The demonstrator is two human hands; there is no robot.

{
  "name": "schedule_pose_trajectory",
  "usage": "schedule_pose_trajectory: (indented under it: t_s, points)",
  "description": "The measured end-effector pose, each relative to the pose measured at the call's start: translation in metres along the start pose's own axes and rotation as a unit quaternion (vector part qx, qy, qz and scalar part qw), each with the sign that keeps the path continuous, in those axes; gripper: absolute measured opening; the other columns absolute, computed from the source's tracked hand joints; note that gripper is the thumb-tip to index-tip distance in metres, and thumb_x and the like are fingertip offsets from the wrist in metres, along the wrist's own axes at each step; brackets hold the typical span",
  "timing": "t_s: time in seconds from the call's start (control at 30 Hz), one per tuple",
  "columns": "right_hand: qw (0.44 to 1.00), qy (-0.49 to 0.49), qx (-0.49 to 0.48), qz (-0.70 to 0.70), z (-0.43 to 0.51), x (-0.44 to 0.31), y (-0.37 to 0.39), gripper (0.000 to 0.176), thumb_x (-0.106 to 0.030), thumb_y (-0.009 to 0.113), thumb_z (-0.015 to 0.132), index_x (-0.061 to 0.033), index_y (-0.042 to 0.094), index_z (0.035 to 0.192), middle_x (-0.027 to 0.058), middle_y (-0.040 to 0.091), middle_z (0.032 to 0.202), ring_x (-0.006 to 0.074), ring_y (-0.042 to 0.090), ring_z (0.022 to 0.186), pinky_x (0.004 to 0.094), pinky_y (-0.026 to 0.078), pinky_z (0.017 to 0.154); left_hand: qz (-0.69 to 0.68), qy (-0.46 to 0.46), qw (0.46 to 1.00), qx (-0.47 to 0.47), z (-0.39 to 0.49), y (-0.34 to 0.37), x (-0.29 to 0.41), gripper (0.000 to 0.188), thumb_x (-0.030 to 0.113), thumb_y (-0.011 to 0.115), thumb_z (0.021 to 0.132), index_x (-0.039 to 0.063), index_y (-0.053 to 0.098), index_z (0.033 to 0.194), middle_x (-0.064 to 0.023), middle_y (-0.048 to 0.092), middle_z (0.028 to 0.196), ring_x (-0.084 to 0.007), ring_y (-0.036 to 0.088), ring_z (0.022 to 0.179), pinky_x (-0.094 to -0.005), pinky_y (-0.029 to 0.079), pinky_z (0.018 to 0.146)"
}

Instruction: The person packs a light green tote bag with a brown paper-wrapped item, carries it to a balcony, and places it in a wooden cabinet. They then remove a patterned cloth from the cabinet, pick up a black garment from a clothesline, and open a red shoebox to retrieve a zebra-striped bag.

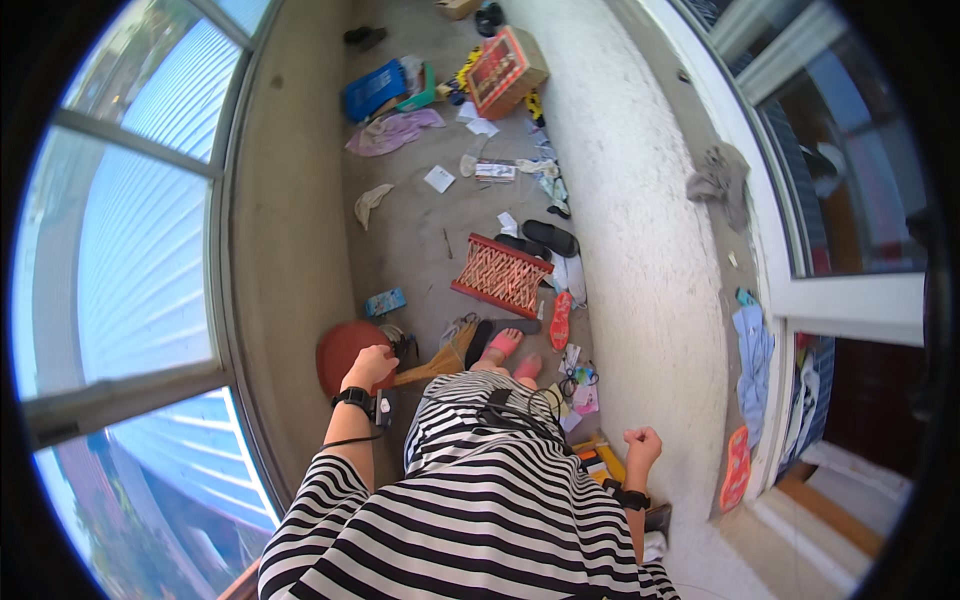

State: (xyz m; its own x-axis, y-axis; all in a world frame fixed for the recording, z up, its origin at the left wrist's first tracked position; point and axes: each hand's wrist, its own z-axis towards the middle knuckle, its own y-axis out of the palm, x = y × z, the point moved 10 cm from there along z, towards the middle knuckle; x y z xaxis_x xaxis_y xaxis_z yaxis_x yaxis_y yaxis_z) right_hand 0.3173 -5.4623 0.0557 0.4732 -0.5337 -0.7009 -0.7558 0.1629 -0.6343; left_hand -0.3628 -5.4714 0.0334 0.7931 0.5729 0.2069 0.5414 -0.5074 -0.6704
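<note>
My left hand is over the edge of a round red basin or stool on the left; its fingers are curled, and whether they touch anything is hidden. Beside it a straw broom lies on the floor. My right hand is loosely curled near the white wall on the right, with nothing visible in it. Ahead of my feet lies a collapsible red rack, with black slippers behind it and a red insole at its right.
Farther along the narrow floor are a cardboard box, a blue bag, a pink-purple cloth and scattered papers. A small blue box lies near the left wall. On the right ledge are a grey cloth, a light-blue cloth and another red insole.
</note>
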Motion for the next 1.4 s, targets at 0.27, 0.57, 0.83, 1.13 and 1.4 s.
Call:
schedule_pose_trajectory:
  t_s: [0.27,0.57,0.83,1.13,1.4]
  points:
    - [0.975,-0.131,-0.176,-0.036,0.096,-0.085,0.086,0.029,0.008,0.073,0.066,-0.0024,0.046,0.062,0.0055,0.056,0.059,0.0155,0.064,0.064,0.0312,0.052,0.062,-0.178,-0.115,0.972,0.098,-0.100,0.059,-0.025,0.049,0.030,0.068,0.083,0.002,0.064,0.123,-0.0231,0.065,0.118,-0.0373,0.062,0.112,-0.0419,0.049,0.098]
    - [0.929,-0.240,-0.278,-0.036,0.176,-0.180,0.168,0.029,0.007,0.074,0.067,-0.0017,0.047,0.064,0.0052,0.055,0.061,0.0147,0.063,0.064,0.0307,0.051,0.062,-0.432,-0.150,0.888,-0.053,-0.182,0.167,0.042,0.041,0.040,0.055,0.098,0.008,0.070,0.119,-0.0125,0.072,0.111,-0.0213,0.065,0.103,-0.0331,0.048,0.093]
    - [0.896,-0.266,-0.357,-0.002,0.153,-0.222,0.238,0.029,0.004,0.075,0.067,-0.0026,0.048,0.063,0.0054,0.058,0.060,0.0138,0.062,0.064,0.0310,0.051,0.062,-0.431,-0.157,0.888,-0.004,-0.180,0.149,0.040,0.038,0.036,0.061,0.095,0.008,0.069,0.120,-0.0111,0.073,0.109,-0.0189,0.066,0.098,-0.0329,0.049,0.091]
    - [0.915,-0.182,-0.360,0.019,0.151,-0.245,0.269,0.036,0.005,0.079,0.067,-0.0050,0.045,0.062,0.0030,0.057,0.062,0.0098,0.058,0.061,0.0284,0.049,0.057,-0.384,-0.155,0.910,-0.011,-0.128,0.099,0.015,0.032,0.033,0.065,0.089,0.009,0.073,0.109,-0.0133,0.074,0.092,-0.0235,0.068,0.083,-0.0354,0.051,0.083]
    - [0.952,-0.212,-0.211,-0.069,0.194,-0.286,0.296,0.035,-0.006,0.087,0.061,-0.0049,0.052,0.062,0.0013,0.052,0.058,0.0120,0.047,0.056,0.0312,0.044,0.055,-0.195,-0.110,0.970,-0.091,0.007,-0.001,-0.028,0.031,0.036,0.067,0.082,0.011,0.077,0.098,-0.0161,0.073,0.099,-0.0336,0.069,0.097,-0.0405,0.053,0.089]
